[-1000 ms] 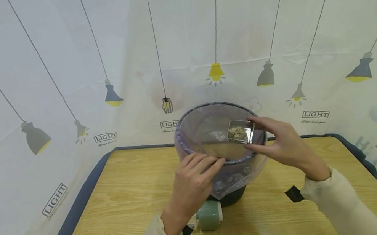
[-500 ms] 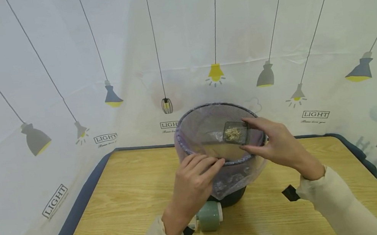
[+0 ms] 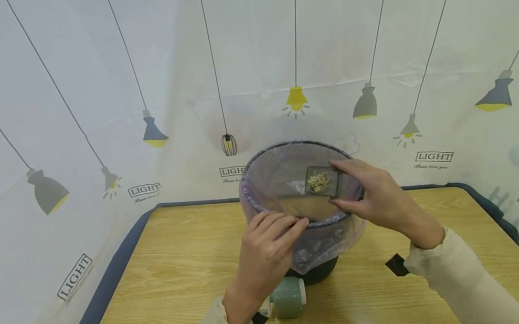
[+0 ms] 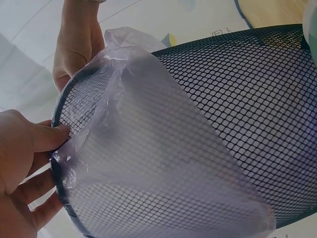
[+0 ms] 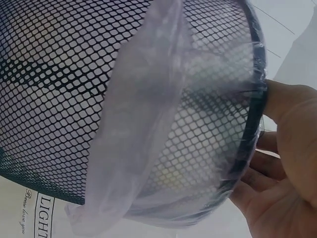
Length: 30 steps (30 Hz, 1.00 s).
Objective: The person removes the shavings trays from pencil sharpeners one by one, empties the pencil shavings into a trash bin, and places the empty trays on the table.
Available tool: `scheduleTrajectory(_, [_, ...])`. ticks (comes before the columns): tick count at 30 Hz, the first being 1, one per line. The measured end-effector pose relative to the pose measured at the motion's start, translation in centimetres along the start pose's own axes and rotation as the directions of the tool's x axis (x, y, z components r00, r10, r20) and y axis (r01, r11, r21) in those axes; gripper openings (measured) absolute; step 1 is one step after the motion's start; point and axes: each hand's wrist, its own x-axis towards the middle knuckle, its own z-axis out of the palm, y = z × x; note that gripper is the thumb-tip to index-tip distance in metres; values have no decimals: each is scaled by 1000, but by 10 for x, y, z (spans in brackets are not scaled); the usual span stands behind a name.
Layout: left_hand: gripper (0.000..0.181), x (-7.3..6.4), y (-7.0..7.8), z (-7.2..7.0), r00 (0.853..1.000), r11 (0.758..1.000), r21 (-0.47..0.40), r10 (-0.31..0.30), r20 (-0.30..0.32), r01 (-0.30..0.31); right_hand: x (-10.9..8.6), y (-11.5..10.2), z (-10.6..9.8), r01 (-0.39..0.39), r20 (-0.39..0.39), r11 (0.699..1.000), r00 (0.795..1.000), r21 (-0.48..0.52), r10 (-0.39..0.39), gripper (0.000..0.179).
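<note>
A round dark mesh waste bin [image 4: 242, 94] stands on the table, its purple translucent bin liner [image 3: 327, 244] folded over the rim. My left hand [image 3: 266, 248] grips the bin's near rim, with the thumb on the liner outside in the left wrist view. Over the right side of the opening, my right hand [image 3: 382, 196] pinches a small clear plastic tray [image 3: 333, 176] between thumb and fingers. Pale curled shavings [image 3: 318, 182] lie bunched in the tray, which tilts toward the bin. The tray is mostly hidden behind the rim in the right wrist view.
A green cylinder with a white end, which looks like a crank pencil sharpener [image 3: 288, 297], lies in front of the bin, partly behind my left wrist. The wooden table [image 3: 179, 260] has a dark blue edge. A lamp-printed white curtain [image 3: 256, 41] hangs behind.
My right hand has moved slightly left with the tray, further over the bin's opening, and the tray's angle has shifted. My left hand keeps its place on the rim.
</note>
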Motion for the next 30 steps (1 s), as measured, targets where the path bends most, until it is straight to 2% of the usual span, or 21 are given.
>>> scheduleTrajectory(23, [30,0,1,1,1000,1000,-6,-15,-12,15,3,-13,-3,5,58,997,998,-75,-1,73])
scheduleTrajectory(30, [28,0,1,0,1000,1000,-10,-14,-18,13,4,-12,-2,35,52,997,998,-74,-31,74])
